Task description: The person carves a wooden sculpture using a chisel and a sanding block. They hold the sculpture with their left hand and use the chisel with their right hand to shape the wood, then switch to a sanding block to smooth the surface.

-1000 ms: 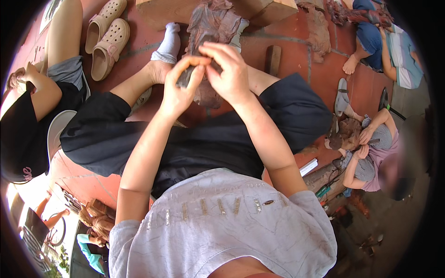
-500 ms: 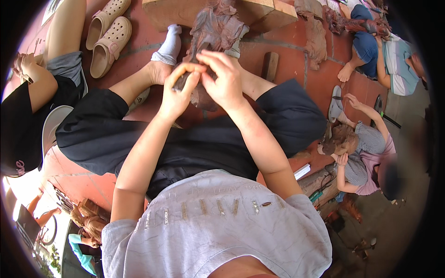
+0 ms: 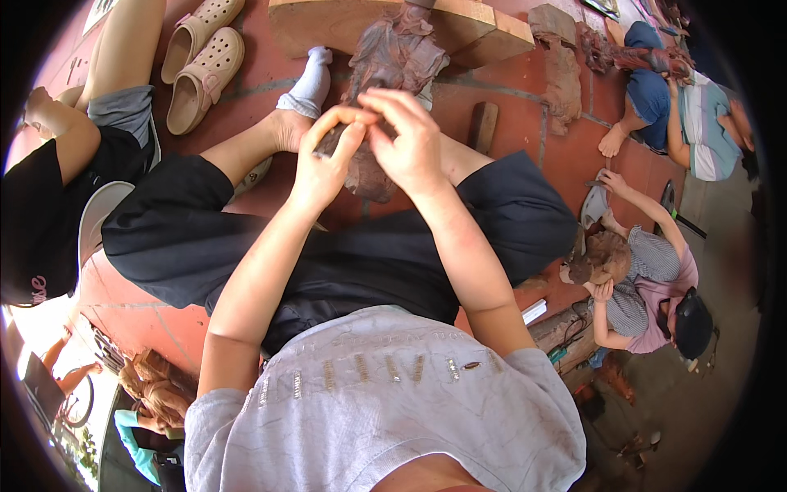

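Observation:
A dark reddish-brown carved wooden figure (image 3: 393, 53) lies lengthwise between my legs, its far end by a wooden block and its near end under my wrists. Above its near part, my left hand (image 3: 328, 156) is closed, thumb and fingers curled into a pinch. My right hand (image 3: 407, 143) meets it at the fingertips, fingers bent and closed together. A small dark edge shows by the left palm, but what the fingers hold is too small and hidden to name.
Thick pale timber (image 3: 484, 37) lies beyond the carving. A short wooden bar (image 3: 484, 127) sits by my right shin, near another carved piece (image 3: 562, 90). Beige clogs (image 3: 205, 82) stand at upper left. People sit close on both sides, one at right holding a carving (image 3: 602, 256).
The view has shifted slightly, moving the scene a little right. My hands keep nearly the same pinched pose over the carving. The person at right has lowered a raised hand to a grey sandal.

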A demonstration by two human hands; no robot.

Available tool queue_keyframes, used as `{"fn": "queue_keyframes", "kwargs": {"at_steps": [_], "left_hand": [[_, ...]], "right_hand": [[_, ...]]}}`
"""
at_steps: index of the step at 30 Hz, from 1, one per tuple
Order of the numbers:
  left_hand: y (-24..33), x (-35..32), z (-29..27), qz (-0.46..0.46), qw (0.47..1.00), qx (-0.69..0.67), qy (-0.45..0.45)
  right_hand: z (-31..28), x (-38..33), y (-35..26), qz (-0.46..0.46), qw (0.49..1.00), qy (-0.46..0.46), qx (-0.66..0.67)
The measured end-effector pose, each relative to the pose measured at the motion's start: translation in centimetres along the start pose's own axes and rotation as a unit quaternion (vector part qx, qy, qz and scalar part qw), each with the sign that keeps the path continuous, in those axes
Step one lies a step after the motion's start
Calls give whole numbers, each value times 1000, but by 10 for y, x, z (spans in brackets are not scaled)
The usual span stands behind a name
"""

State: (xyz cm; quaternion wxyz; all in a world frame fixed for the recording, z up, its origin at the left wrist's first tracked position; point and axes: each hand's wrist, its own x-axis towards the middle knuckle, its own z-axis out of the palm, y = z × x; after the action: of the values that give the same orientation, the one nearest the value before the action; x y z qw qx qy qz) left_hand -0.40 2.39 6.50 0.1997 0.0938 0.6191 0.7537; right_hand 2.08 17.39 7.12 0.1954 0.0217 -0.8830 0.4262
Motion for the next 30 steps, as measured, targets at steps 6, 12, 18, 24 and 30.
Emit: {"fn": "queue_keyframes", "kwargs": {"at_steps": [6,12,18,24,30], "left_hand": [[-12,-6,-4,9,999,40,-9],[4,10,3,-4,1000,15,-8],[-9,-6,-6,-10,1000,21,-10],[0,11,2,-24,999,-23,-3],[-3,-9,-5,-40,999,1,3]], "right_hand": [[1,-8,-6,25,999,-19,-13],[-5,9,-2,32,999,-6,7],[0,-10,-8,55,998,-31,2],[-3,8,-4,39,999,-11,7],[-4,-3,-12,43,998,-54,-12]]}}
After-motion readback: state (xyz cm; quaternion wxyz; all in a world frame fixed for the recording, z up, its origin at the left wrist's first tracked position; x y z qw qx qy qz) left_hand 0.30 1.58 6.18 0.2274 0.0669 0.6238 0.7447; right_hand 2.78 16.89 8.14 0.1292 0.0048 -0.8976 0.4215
